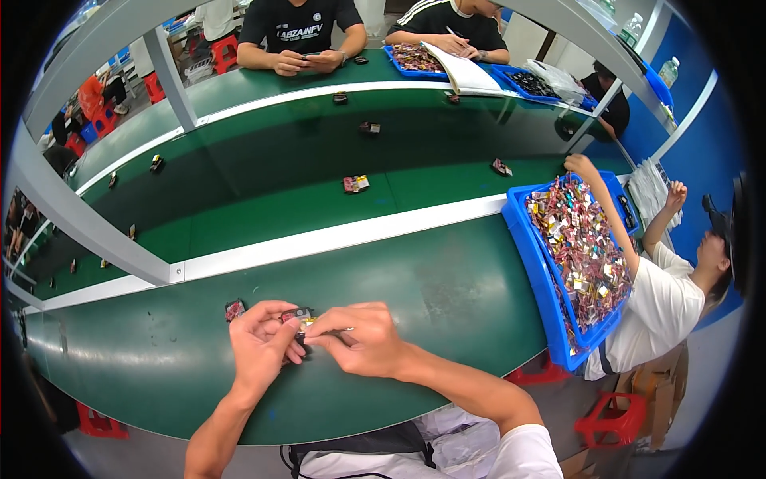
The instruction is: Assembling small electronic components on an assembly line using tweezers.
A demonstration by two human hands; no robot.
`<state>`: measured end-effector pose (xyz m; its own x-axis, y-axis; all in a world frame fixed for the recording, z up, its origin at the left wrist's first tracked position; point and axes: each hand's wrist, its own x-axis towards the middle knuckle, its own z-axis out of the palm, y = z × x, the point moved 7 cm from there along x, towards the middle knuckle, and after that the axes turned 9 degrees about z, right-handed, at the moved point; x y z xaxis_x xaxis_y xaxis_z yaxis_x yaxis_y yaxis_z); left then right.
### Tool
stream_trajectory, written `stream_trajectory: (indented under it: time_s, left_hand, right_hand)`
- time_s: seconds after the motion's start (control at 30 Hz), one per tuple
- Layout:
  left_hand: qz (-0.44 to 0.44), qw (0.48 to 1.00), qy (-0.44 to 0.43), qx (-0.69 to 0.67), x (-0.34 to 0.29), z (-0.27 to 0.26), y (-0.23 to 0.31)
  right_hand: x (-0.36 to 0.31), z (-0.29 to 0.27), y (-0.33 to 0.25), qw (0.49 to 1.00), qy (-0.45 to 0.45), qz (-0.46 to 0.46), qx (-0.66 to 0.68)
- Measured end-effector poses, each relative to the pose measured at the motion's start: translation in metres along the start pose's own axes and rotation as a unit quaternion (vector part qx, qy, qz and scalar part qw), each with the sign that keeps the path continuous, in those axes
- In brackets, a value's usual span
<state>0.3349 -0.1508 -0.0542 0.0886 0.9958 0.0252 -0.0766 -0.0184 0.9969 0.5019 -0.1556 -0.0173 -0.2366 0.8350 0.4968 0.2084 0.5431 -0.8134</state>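
My left hand point(266, 339) grips a small black casing point(297, 314) with red and yellow parts on it, above the green worktop near its front edge. Closed in a pinch, my right hand point(359, 339) meets the casing from the right. A thin, pale, rod-like thing point(345, 329) shows between its fingers, too small to name. Just left of my left hand lies another small black and red piece point(234, 310), touched by neither hand. My fingers partly hide the held casing.
A blue tray point(523, 239) heaped with small red, yellow and white parts stands at the right, where a co-worker's arm point(610, 215) reaches across. Beyond the white rail point(343, 237), a green conveyor belt point(263, 191) carries several small pieces point(356, 184). Two people sit at the far side.
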Motion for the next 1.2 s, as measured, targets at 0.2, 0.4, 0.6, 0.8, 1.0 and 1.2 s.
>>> stream_trajectory:
  time_s: [0.2, 0.4, 0.6, 0.8, 1.0, 1.2]
  left_hand:
    - [0.028, 0.998, 0.022, 0.047, 0.045, -0.01, 0.017]
    - [0.111, 0.955, 0.161, 0.223, 0.157, -0.104, -0.008]
    - [0.269, 0.672, 0.293, 0.624, 0.156, -0.096, 0.049]
    - [0.085, 0.938, 0.008, 0.337, 0.21, 0.006, 0.014]
    - [0.036, 0.961, -0.027, 0.273, 0.245, 0.05, -0.021]
    - [0.018, 0.957, -0.02, 0.29, 0.246, 0.046, -0.026]
  right_hand:
    - [0.005, -0.02, 0.002, 0.995, 0.095, 0.005, 0.018]
    - [0.004, -0.022, 0.032, 0.987, 0.133, 0.091, 0.022]
    - [0.004, -0.02, 0.032, 0.988, 0.139, 0.063, 0.009]
    - [0.002, -0.014, 0.029, 0.993, 0.099, 0.041, -0.044]
    - [0.001, -0.012, 0.03, 0.994, 0.09, 0.058, -0.036]
    - [0.003, -0.01, 0.027, 0.995, 0.08, 0.057, -0.025]
